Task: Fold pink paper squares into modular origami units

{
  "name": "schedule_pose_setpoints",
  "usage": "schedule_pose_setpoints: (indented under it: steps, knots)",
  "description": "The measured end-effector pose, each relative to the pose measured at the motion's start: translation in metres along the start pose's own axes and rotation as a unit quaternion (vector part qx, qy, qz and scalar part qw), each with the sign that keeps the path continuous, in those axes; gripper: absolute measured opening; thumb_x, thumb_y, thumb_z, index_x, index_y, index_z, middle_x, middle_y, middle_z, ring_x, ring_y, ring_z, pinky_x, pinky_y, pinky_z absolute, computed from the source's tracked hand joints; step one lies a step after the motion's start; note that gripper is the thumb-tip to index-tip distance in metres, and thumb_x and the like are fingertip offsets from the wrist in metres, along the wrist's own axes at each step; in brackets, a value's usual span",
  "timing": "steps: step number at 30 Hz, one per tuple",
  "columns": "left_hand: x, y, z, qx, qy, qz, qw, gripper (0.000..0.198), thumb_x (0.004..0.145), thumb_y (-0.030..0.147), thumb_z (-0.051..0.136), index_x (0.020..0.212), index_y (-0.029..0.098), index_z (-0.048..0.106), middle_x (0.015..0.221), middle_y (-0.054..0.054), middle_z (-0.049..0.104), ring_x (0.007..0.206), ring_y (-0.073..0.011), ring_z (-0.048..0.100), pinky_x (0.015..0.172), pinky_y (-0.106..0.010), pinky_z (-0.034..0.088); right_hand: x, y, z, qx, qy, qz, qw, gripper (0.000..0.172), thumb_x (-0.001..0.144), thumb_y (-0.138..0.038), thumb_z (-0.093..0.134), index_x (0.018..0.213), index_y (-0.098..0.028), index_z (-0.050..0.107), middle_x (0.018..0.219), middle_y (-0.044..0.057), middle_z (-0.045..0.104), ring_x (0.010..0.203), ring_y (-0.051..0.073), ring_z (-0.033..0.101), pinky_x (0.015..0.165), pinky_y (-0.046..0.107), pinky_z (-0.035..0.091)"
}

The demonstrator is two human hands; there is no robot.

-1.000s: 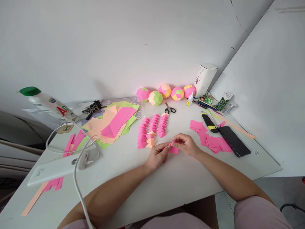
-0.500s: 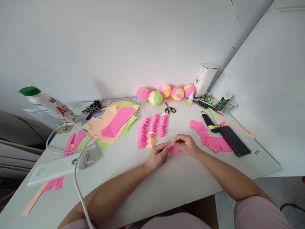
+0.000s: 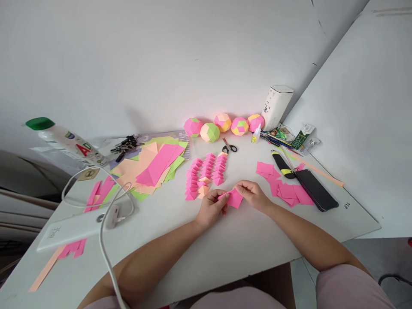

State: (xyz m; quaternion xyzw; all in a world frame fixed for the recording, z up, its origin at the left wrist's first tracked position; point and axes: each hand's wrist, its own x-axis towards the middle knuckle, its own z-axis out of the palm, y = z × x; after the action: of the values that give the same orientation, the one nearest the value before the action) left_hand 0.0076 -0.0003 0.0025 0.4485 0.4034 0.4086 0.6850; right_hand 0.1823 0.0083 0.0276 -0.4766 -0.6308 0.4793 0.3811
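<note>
Between my two hands is a small pink paper square (image 3: 235,199), creased and held a little above the table. My left hand (image 3: 210,207) pinches its left side with thumb and fingers. At the upper right corner, my right hand (image 3: 253,194) grips the paper between thumb and forefinger. Just beyond my left hand stand rows of folded pink paper pieces (image 3: 194,178), with a few peach ones (image 3: 203,191) among them. To the right of my right hand lie loose pink paper squares (image 3: 286,193), overlapping one another.
Paper balls (image 3: 210,132) line the wall, near scissors (image 3: 229,148) and a glue bottle (image 3: 256,134). On the right are a cutter (image 3: 282,164) and a black phone (image 3: 317,190). Coloured sheets (image 3: 157,167), a power bank (image 3: 72,228) with a white cable and a bottle (image 3: 69,141) occupy the left.
The paper in my hands has turned so that more of its face shows. My right hand has shifted its pinch to the upper right corner; my left hand stays nearly in place.
</note>
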Motion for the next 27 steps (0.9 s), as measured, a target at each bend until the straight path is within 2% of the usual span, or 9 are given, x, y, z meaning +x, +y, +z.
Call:
schedule_pose_setpoints:
  steps: [4,8,12,15,20,24,27]
  knots:
    - [0.001,0.001,0.001,0.000,-0.010,-0.006,1.000,0.033,0.073,0.045,0.063,0.078,0.013,0.057,0.047,0.005,0.049,0.041,-0.0079,0.045,0.038,-0.021,0.040,0.000,0.002,0.003,-0.013,-0.001,-0.014,1.000,0.023,0.084,-0.038,0.053,0.089,-0.017,0.060,0.070,0.000,0.057,0.063,0.013,0.052,0.058,0.025,0.043]
    - [0.001,0.001,0.001,0.017,-0.008,-0.001,1.000,0.035,0.071,0.045,0.065,0.083,0.013,0.058,0.048,0.005,0.050,0.040,-0.0082,0.046,0.038,-0.021,0.041,0.001,0.002,0.005,-0.031,-0.013,-0.032,0.999,0.019,0.079,-0.034,0.059,0.083,-0.016,0.065,0.081,0.005,0.066,0.075,0.016,0.059,0.067,0.027,0.047]
    - [0.003,0.001,-0.004,0.057,0.013,0.065,0.996,0.036,0.071,0.040,0.067,0.095,0.015,0.056,0.050,0.006,0.051,0.042,-0.0081,0.049,0.043,-0.021,0.041,0.001,0.004,0.003,-0.037,0.025,-0.023,0.999,0.022,0.080,-0.036,0.058,0.080,-0.015,0.065,0.075,0.004,0.065,0.069,0.015,0.058,0.062,0.026,0.047]
    - [0.007,-0.001,-0.008,0.073,0.013,0.104,0.992,0.032,0.073,0.035,0.066,0.096,0.016,0.057,0.052,0.006,0.051,0.044,-0.0075,0.051,0.047,-0.022,0.042,0.003,0.006,0.001,-0.027,0.026,-0.014,0.999,0.024,0.080,-0.038,0.057,0.082,-0.015,0.064,0.073,0.003,0.063,0.063,0.013,0.056,0.057,0.024,0.046]
    - [0.012,-0.003,-0.010,0.027,0.001,0.069,0.997,0.033,0.073,0.034,0.066,0.097,0.014,0.057,0.052,0.006,0.051,0.043,-0.0080,0.050,0.045,-0.022,0.043,0.004,0.013,0.004,-0.022,-0.002,-0.017,1.000,0.025,0.079,-0.036,0.059,0.090,-0.015,0.067,0.083,0.005,0.067,0.071,0.014,0.059,0.062,0.025,0.048]
    - [0.014,-0.002,-0.009,-0.040,0.006,0.052,0.998,0.036,0.068,0.033,0.071,0.096,0.015,0.058,0.058,0.007,0.048,0.041,-0.0071,0.050,0.040,-0.022,0.043,0.004,0.018,0.007,-0.015,-0.007,0.007,1.000,0.028,0.078,-0.039,0.059,0.091,-0.015,0.068,0.075,0.004,0.066,0.064,0.014,0.058,0.055,0.025,0.048]
    - [0.015,0.000,-0.009,-0.048,-0.003,0.037,0.998,0.033,0.068,0.033,0.071,0.092,0.014,0.060,0.053,0.007,0.048,0.041,-0.0071,0.049,0.040,-0.022,0.042,0.004,0.018,0.007,0.005,-0.021,0.027,0.999,0.029,0.079,-0.039,0.058,0.090,-0.014,0.068,0.074,0.004,0.066,0.062,0.013,0.058,0.053,0.024,0.048]
